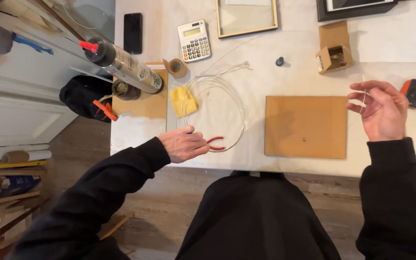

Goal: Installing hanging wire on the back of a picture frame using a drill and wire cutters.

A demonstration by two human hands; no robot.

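Head cam: left hand (185, 143) closed around red-handled pliers (215, 143) beside the thin coiled wire (227, 103); right hand (381, 110), well apart, pinches a wire end near the brown cardboard sheet (306, 126).

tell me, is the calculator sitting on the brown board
No, the calculator lies on the white table cover near the far edge, apart from the brown board.

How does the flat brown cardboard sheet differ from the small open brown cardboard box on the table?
The flat brown cardboard sheet lies flat near the table edge; the small open brown cardboard box stands farther back, flap up. The sheet is far broader than the box. The sheet bears one small dark dot; the box holds small contents. Both are brown cardboard.
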